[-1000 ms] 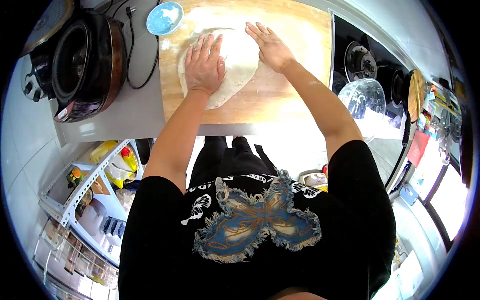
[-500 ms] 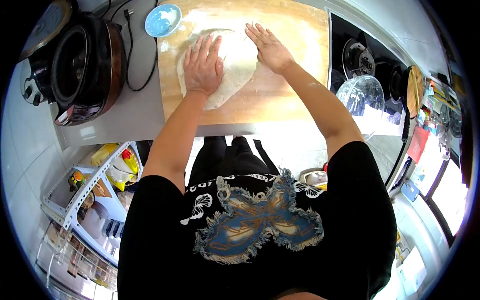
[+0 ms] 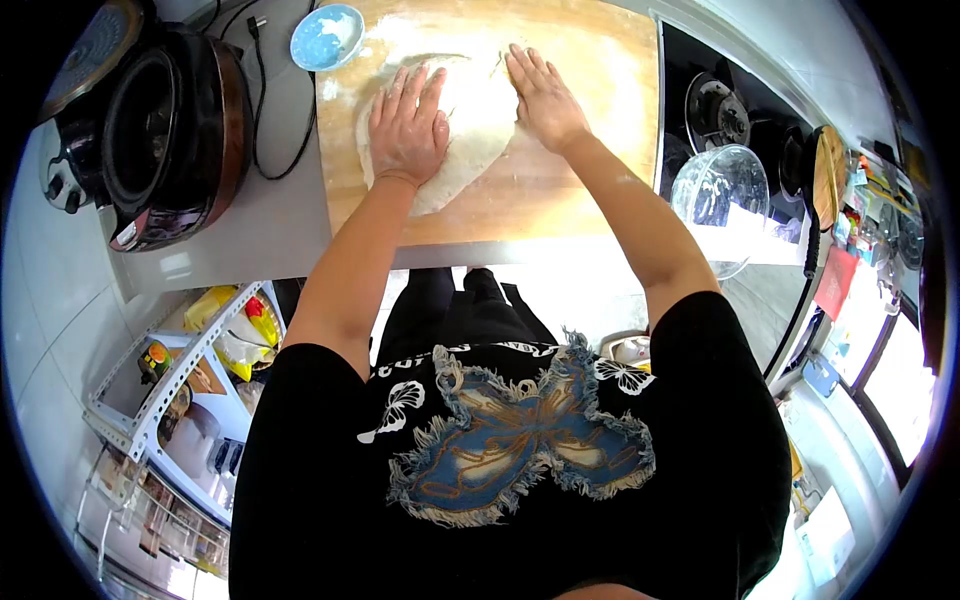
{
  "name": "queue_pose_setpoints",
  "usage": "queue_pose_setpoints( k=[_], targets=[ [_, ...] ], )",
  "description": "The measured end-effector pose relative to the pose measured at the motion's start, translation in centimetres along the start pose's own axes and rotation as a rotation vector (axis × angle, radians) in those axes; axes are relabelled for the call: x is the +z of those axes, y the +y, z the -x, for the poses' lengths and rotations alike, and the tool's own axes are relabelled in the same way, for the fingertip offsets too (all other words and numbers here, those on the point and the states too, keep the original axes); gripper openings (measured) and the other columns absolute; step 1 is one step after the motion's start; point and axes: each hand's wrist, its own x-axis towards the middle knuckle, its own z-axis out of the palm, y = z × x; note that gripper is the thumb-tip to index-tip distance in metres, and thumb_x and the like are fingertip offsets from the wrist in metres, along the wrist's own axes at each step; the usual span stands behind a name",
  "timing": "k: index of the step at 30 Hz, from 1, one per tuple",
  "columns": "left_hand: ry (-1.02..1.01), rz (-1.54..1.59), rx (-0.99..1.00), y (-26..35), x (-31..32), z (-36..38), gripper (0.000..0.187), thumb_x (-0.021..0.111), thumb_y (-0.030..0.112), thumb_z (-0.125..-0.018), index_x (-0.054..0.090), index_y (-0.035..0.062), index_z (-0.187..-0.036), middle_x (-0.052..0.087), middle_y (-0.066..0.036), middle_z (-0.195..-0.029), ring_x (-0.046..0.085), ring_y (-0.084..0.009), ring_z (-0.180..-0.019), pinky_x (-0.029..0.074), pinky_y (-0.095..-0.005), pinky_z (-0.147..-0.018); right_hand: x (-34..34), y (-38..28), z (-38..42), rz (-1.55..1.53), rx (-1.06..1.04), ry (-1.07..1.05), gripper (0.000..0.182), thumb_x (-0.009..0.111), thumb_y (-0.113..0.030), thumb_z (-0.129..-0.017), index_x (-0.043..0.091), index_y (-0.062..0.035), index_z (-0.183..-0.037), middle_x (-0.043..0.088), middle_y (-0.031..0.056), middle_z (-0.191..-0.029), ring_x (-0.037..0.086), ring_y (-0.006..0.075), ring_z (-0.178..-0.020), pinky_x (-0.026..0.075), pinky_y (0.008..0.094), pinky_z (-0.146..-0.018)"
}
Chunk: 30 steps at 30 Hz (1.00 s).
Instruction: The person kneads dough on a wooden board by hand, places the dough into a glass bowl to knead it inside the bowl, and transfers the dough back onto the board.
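A large, flattened piece of pale dough [image 3: 470,135] lies on a wooden board [image 3: 590,200] dusted with flour. My left hand [image 3: 410,125] rests flat on the dough's left part, fingers stretched out and pointing away from me. At the dough's right edge, my right hand [image 3: 547,98] is held with its fingers extended, its side against the edge. Neither hand grasps anything. Close to the board's far left corner sits a small blue bowl [image 3: 327,38] with white flour in it.
To the left stands a dark electric cooker [image 3: 170,140] with a black cord [image 3: 262,120] beside it on the counter. On the right are a clear bowl [image 3: 722,195] and a black gas stove [image 3: 715,110]. Below left, a white shelf [image 3: 190,360] holds packets.
My right hand has shifted slightly to the right, its fingers now pointing more straight ahead. My left hand stays on the dough in nearly the same place.
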Motion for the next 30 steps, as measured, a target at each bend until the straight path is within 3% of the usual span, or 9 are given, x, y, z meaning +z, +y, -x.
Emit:
queue_pose_setpoints(
  k=[6,15,17,19,21,23,26,29,30],
  targets=[
    [0.004,-0.003,0.012,0.1,0.0,-0.1,0.053,0.046,0.027,-0.096,0.050,0.0227,-0.149,0.049,-0.006,-0.152,0.045,-0.0301,-0.140,0.030,-0.0494,-0.117,0.0,-0.8,11.1,-0.146,0.024,-0.159,0.060,0.040,-0.030,-0.107,0.022,-0.0102,-0.160,0.016,0.0044,-0.169,0.017,0.0258,-0.155,0.017,0.0411,-0.127],
    [0.029,-0.014,0.016,0.0,0.2,0.1,0.054,0.048,0.026,-0.095,0.050,0.0235,-0.149,0.050,-0.006,-0.150,0.045,-0.0295,-0.140,0.031,-0.0496,-0.117,0.3,-1.2,1.7,-0.050,0.102,0.086,0.056,0.040,-0.027,-0.106,0.028,-0.0106,-0.158,0.019,0.0044,-0.168,0.014,0.0279,-0.155,0.018,0.0426,-0.127],
    [0.018,-0.016,0.020,0.0,0.2,0.0,0.054,0.048,0.026,-0.095,0.050,0.0237,-0.149,0.049,-0.005,-0.151,0.045,-0.0293,-0.140,0.030,-0.0494,-0.117,-1.6,-3.0,4.0,0.098,0.003,-0.278,0.056,0.040,-0.027,-0.106,0.028,-0.0084,-0.158,0.020,0.0069,-0.168,0.015,0.0281,-0.155,0.017,0.0427,-0.127],
    [-0.005,-0.016,-0.003,0.0,0.2,0.0,0.055,0.048,0.026,-0.095,0.048,0.0252,-0.150,0.047,-0.004,-0.153,0.043,-0.0290,-0.141,0.030,-0.0491,-0.118,0.0,-2.6,8.3,0.033,-0.049,-0.203,0.059,0.040,-0.029,-0.106,0.025,-0.0053,-0.158,0.018,0.0105,-0.168,0.014,0.0290,-0.155,0.016,0.0426,-0.127],
    [-0.017,-0.009,-0.011,-0.1,0.3,-0.2,0.055,0.049,0.027,-0.096,0.048,0.0256,-0.150,0.046,-0.004,-0.154,0.041,-0.0288,-0.143,0.029,-0.0494,-0.118,-0.6,-1.9,9.6,-0.085,0.052,-0.286,0.065,0.039,-0.035,-0.107,0.015,-0.0059,-0.161,0.011,0.0101,-0.170,0.009,0.0289,-0.156,0.014,0.0428,-0.127],
    [-0.050,-0.002,-0.021,0.2,0.1,0.4,0.054,0.050,0.028,-0.097,0.047,0.0259,-0.150,0.044,-0.003,-0.155,0.039,-0.0287,-0.144,0.028,-0.0498,-0.119,1.2,-0.7,7.5,-0.186,0.227,0.030,0.066,0.041,-0.034,-0.106,0.017,-0.0091,-0.161,0.014,0.0080,-0.169,0.009,0.0315,-0.156,0.012,0.0455,-0.127],
    [-0.040,0.020,-0.024,0.1,-0.3,-0.3,0.051,0.052,0.030,-0.098,0.049,0.0268,-0.149,0.043,-0.001,-0.156,0.038,-0.0269,-0.145,0.026,-0.0497,-0.120,1.6,-2.0,2.5,-0.158,0.325,0.126,0.064,0.043,-0.032,-0.105,0.019,-0.0102,-0.161,0.016,0.0072,-0.169,0.011,0.0336,-0.156,0.013,0.0465,-0.127],
    [-0.162,0.197,-0.105,-1.6,-0.8,-1.1,0.049,0.057,0.034,-0.099,0.052,0.0250,-0.146,0.046,-0.005,-0.154,0.042,-0.0291,-0.142,0.033,-0.0480,-0.116,2.2,-3.0,2.5,-0.037,0.265,0.059,0.064,0.046,-0.030,-0.104,0.022,-0.0122,-0.160,0.018,0.0074,-0.168,0.012,0.0331,-0.155,0.014,0.0465,-0.127],
    [-0.179,0.547,-0.224,-3.1,-1.3,-1.1,0.049,0.059,0.036,-0.098,0.053,0.0248,-0.145,0.048,-0.008,-0.151,0.046,-0.0308,-0.138,0.038,-0.0465,-0.113,2.0,-3.0,4.1,-0.150,0.210,0.012,0.063,0.048,-0.028,-0.103,0.024,-0.0135,-0.160,0.018,0.0073,-0.168,0.013,0.0320,-0.155,0.013,0.0462,-0.127]
  ],
)
